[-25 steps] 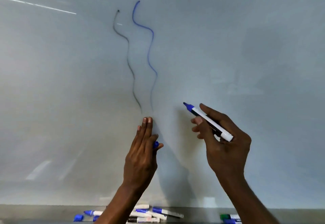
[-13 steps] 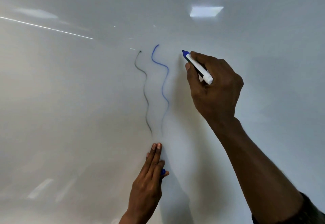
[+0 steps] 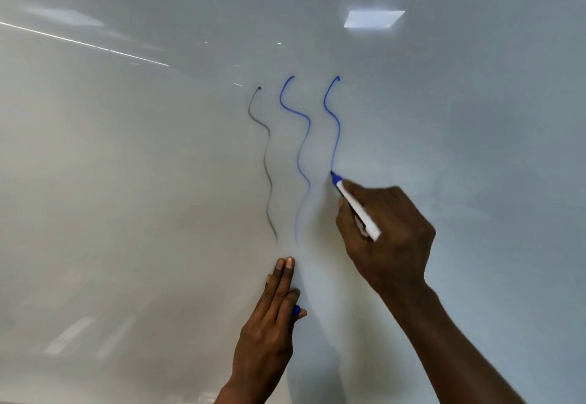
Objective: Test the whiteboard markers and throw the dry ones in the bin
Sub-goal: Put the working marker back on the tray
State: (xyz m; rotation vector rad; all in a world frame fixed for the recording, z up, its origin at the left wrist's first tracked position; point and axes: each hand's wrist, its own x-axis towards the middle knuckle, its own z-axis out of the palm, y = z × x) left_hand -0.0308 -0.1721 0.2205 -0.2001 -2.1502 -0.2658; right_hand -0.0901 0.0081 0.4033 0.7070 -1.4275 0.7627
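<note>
My right hand (image 3: 390, 235) grips a white marker with a blue tip (image 3: 355, 205), and the tip touches the whiteboard (image 3: 126, 181) at the lower end of a fresh blue wavy line (image 3: 336, 124). To its left run an older blue wavy line (image 3: 302, 156) that fades toward the bottom and a thin grey-black wavy line (image 3: 266, 162). My left hand (image 3: 269, 330) lies flat against the board below the lines, fingers straight. A small blue cap (image 3: 295, 311) is pinched between its thumb and forefinger.
Ceiling lights (image 3: 374, 19) reflect in the glossy board at the upper right, and a bright streak (image 3: 82, 42) crosses the upper left. The marker tray below the board is out of view.
My right hand has drawn a new blue wavy line from the top down to mid-board, right of the two older lines. My left hand has stayed pressed on the board with the cap.
</note>
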